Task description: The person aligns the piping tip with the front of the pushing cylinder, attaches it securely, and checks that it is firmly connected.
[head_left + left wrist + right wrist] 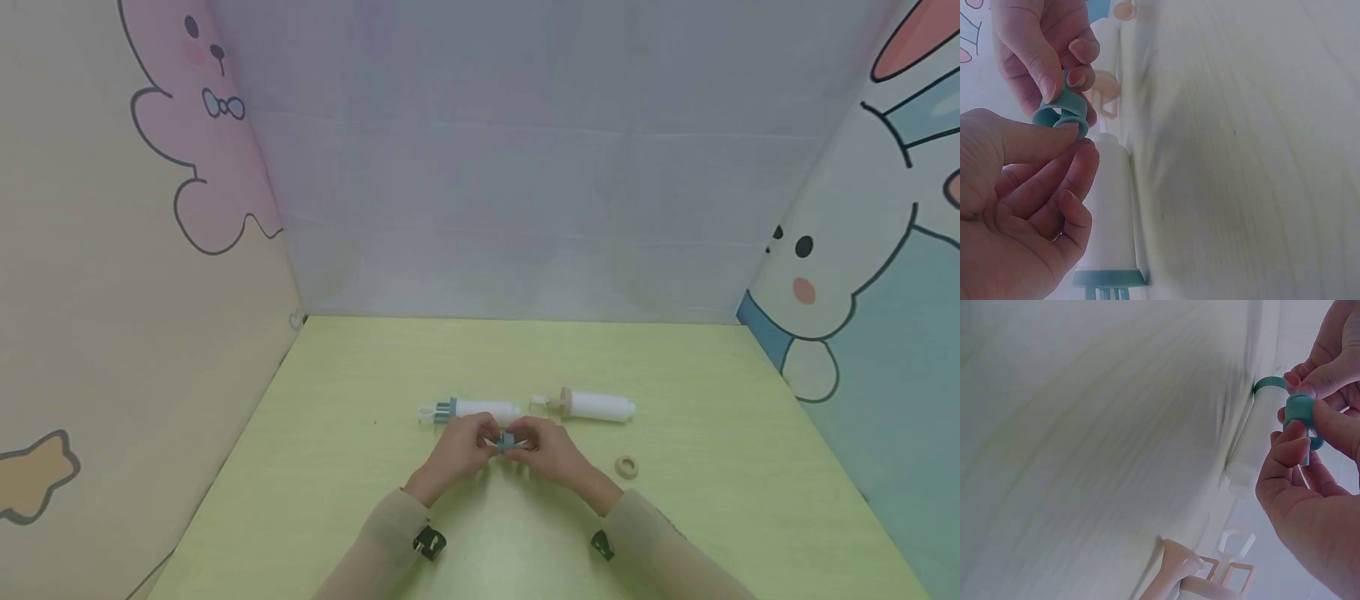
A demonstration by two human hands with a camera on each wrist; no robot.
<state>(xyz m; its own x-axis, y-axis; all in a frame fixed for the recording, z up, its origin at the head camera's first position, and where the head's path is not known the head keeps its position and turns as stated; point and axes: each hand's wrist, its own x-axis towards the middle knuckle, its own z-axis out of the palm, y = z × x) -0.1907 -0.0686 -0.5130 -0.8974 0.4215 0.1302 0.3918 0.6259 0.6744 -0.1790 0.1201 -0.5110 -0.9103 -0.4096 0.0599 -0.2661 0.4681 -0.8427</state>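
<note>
Nearest me, two pale sleeves point(390, 533) reach in over the bench point(712, 475). Beside the right wrist lies a peach ring point(627, 467). In front of the person, the left hand point(463, 443) and right hand point(551, 450) meet, fingers of both pinching a small teal piece point(1299, 409) between them. Just beyond lies a white tube with a teal collar point(486, 409); to its right, a white tube with a peach collar point(600, 406). A pale wall point(517, 192) stands behind.
</note>
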